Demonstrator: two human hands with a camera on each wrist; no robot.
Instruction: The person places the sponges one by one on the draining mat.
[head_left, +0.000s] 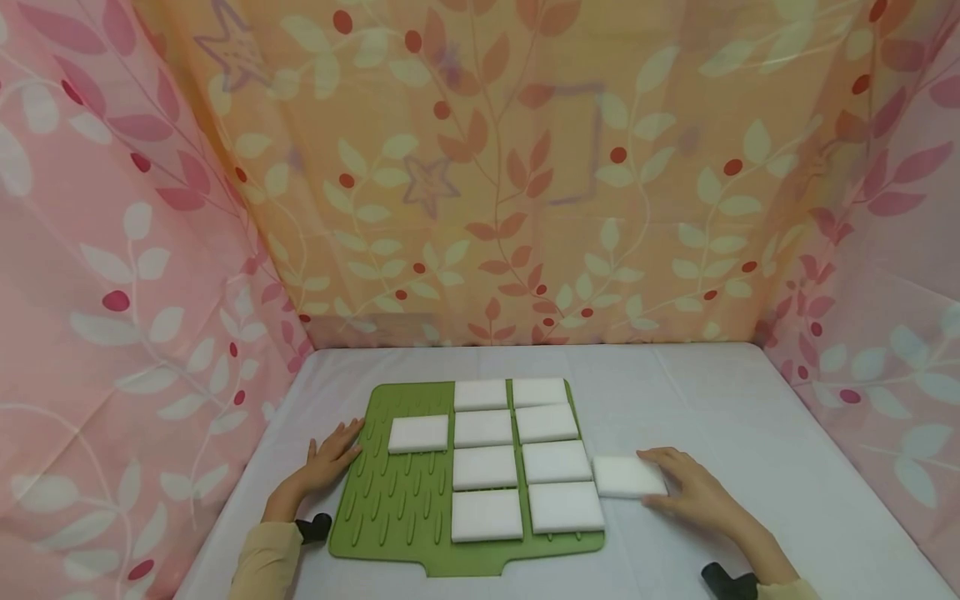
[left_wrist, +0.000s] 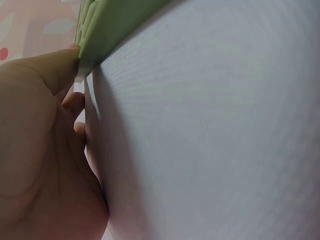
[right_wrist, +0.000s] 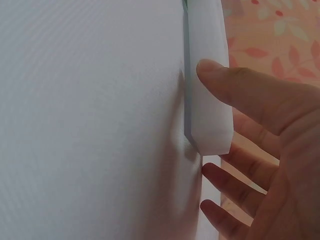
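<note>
In the head view, a green drying mat (head_left: 405,500) with raised ridges lies on the table. Several white sponge blocks (head_left: 483,468) rest on it in two columns, and a single white block (head_left: 417,434) lies to their left. My right hand (head_left: 693,487) pinches another white sponge block (head_left: 626,477) just off the mat's right edge; the thumb (right_wrist: 240,90) is on its near side in the right wrist view. Fingers of my left hand (head_left: 324,465) touch the mat's left edge. Up close, the left thumb (left_wrist: 55,67) meets the mat's side (left_wrist: 107,30).
White cloth covers the table (head_left: 697,400). Patterned fabric curtains (head_left: 495,167) hang behind and on both sides. Black straps with camera mounts (head_left: 315,529) sit at both wrists.
</note>
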